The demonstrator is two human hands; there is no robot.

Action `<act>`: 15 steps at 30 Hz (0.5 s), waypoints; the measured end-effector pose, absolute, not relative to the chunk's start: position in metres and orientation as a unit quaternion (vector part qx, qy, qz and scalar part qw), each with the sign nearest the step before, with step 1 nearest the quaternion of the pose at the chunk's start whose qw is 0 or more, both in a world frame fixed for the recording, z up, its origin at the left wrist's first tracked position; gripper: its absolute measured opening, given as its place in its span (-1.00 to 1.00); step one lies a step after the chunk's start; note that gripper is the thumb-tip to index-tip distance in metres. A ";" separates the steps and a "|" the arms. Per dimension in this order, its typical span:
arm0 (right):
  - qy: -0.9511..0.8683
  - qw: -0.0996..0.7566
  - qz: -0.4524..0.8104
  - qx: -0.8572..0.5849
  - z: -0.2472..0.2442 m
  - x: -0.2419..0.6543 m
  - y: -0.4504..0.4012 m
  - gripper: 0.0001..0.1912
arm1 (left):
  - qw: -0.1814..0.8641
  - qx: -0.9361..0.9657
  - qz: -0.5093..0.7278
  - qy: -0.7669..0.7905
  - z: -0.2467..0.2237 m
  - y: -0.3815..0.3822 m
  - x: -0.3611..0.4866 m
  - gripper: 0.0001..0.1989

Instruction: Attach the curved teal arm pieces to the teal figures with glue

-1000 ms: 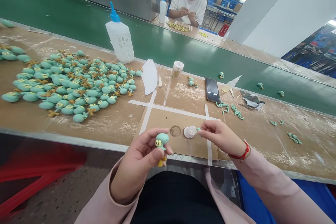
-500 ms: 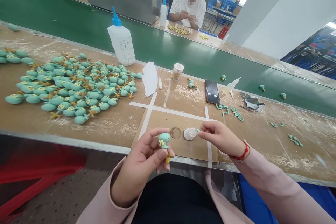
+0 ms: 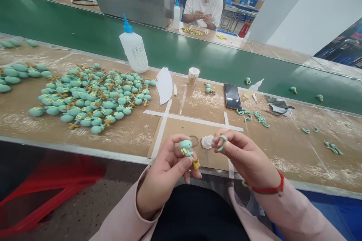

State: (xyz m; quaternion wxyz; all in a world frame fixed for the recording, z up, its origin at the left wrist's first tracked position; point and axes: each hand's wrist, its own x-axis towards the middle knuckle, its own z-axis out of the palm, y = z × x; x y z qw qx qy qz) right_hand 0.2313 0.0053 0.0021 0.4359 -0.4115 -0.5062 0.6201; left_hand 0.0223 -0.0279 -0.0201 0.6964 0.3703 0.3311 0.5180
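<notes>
My left hand [image 3: 169, 167] is closed around a small figurine [image 3: 186, 145] with a round mint-green head, pale yellow eyes and a mustard-brown lower part. Between the thumb and fingers of my right hand [image 3: 246, 154] is a curved mint-green piece [image 3: 222, 143], like a thin bent arm. Both hands are above the taped cardboard work area. Just left of my right fingertips, a small round dish [image 3: 207, 142] holds something whitish and is partly covered by them. Behind the figurine lies a thin ring [image 3: 194, 141], partly hidden.
A large pile of similar figurines [image 3: 93, 94] covers the left side. Behind stand a white bottle with blue nozzle [image 3: 135, 52], a small cup [image 3: 193, 77] and a phone [image 3: 232, 96]. Loose curved pieces [image 3: 261, 119] lie to the right. Beyond the green belt [image 3: 215, 54] sits a co-worker [image 3: 203, 3].
My right hand has drawn back from the dish and turned, so the curved piece now shows more fully. In the picture, the left hand and figurine sit farther right; the view has shifted.
</notes>
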 end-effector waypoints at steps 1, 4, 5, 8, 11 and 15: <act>-0.489 0.442 0.638 -0.397 0.004 0.225 -0.001 -0.90 | 0.693 0.378 0.518 0.330 -0.018 -0.029 0.024 -0.73; -0.448 0.441 0.677 -0.382 0.009 0.212 -0.014 -0.92 | 0.675 0.397 0.519 0.344 -0.013 -0.032 0.028 -0.73; -0.439 0.436 0.686 -0.383 0.010 0.210 -0.015 -0.90 | 0.669 0.402 0.520 0.348 -0.011 -0.033 0.028 -0.74; -0.434 0.424 0.693 -0.391 0.011 0.209 -0.016 -0.85 | 0.653 0.410 0.528 0.356 -0.005 -0.034 0.031 -0.75; -0.442 0.418 0.689 -0.394 0.012 0.211 -0.015 -0.82 | 0.638 0.409 0.535 0.373 0.002 -0.035 0.035 -0.73; -0.453 0.402 0.687 -0.403 0.010 0.214 -0.015 -0.79 | 0.628 0.422 0.530 0.383 0.004 -0.037 0.038 -0.72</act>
